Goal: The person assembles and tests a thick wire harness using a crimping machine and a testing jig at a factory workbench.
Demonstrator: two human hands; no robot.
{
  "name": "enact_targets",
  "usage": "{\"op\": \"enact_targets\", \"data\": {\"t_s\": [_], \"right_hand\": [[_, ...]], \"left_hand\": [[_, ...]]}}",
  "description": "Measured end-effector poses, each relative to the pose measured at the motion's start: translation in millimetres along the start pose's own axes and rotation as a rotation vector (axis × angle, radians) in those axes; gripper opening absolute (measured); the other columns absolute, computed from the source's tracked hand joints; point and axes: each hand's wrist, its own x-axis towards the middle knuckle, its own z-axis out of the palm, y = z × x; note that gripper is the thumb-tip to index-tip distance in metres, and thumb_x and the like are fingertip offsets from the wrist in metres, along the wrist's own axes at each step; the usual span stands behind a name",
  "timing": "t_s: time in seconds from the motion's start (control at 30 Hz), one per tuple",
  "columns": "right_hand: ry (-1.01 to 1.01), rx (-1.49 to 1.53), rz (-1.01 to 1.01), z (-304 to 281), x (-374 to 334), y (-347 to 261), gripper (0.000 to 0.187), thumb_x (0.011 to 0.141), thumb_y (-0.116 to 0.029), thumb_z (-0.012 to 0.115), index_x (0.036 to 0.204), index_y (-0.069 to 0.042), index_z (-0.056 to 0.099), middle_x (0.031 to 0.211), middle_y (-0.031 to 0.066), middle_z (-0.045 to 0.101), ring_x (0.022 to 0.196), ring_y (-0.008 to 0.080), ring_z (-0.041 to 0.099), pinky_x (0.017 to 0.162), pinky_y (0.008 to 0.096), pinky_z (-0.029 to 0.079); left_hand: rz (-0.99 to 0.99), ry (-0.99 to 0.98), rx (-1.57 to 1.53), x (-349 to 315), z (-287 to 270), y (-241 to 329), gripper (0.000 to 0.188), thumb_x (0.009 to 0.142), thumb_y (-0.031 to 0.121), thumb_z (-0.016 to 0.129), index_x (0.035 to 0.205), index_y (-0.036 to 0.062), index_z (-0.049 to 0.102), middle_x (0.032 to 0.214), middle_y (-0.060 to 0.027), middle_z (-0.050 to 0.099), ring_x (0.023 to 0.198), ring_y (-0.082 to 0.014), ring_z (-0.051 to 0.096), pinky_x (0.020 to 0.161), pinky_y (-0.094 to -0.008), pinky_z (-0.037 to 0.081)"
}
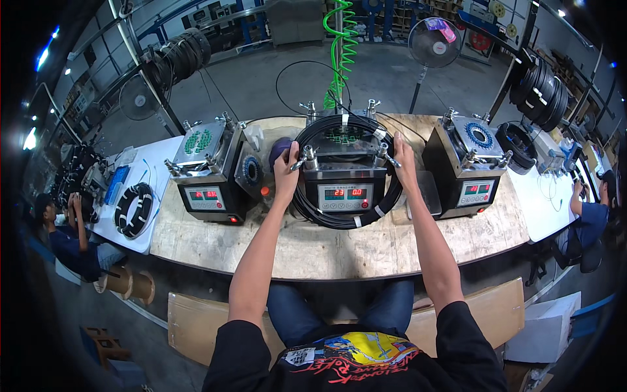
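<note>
A large coil of black cable (390, 204), tied with white bands, stands upright in front of the middle machine. My left hand (286, 171) grips its left side and my right hand (404, 160) its right side, fingers wrapped round the bundle. Through the ring shows the middle machine's control panel (345, 197) with red lit digits. On top of that machine (343, 145) is a metal plate with green parts, flanked by upright clamp bolts. A loose black cable end loops up behind the coil. Something purple (279, 151) sits behind my left hand.
Similar machines stand to the left (208, 173) and right (467, 163) on the wooden table (215, 245). A green coiled air hose (337, 49) hangs behind. Another black coil (134, 209) lies on the white left table. Other people sit at far left (72, 232) and far right (584, 222).
</note>
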Motion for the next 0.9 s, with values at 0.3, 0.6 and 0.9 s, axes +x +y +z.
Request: {"op": "enact_targets", "data": {"t_s": [0.3, 0.6, 0.9], "right_hand": [[-0.028, -0.106, 0.174, -2, 11, -18, 0.075, 0.107, -0.057, 0.036, 0.08, 0.01, 0.057, 0.059, 0.0125, 0.045, 0.06, 0.0211, 0.04, 0.06, 0.0441, 0.037], [-0.001, -0.036, -0.009, -4, 5, -1, 0.066, 0.105, -0.056, 0.046, 0.088, 0.007, 0.056, 0.062, 0.0094, 0.042, 0.062, 0.0174, 0.039, 0.057, 0.04, 0.034], [-0.05, -0.015, -0.084, -7, -4, -1, 0.06, 0.11, -0.047, 0.039, 0.079, 0.004, 0.046, 0.062, 0.0081, 0.036, 0.062, 0.018, 0.031, 0.057, 0.0413, 0.029]], "left_hand": [[0.138, 0.006, 0.081, 8, 2, 12, 0.062, 0.104, 0.052, 0.053, 0.092, -0.0075, 0.064, 0.074, -0.0076, 0.057, 0.072, -0.0185, 0.046, 0.072, -0.0339, 0.043], [0.129, -0.014, 0.148, 7, 1, -3, 0.067, 0.103, 0.056, 0.052, 0.101, -0.0093, 0.066, 0.079, -0.0107, 0.063, 0.075, -0.0209, 0.051, 0.076, -0.0354, 0.045], [0.14, -0.006, 0.115, -4, -4, 3, 0.062, 0.104, 0.051, 0.055, 0.097, -0.0096, 0.065, 0.074, -0.0063, 0.058, 0.072, -0.0152, 0.046, 0.07, -0.0315, 0.042]]}}
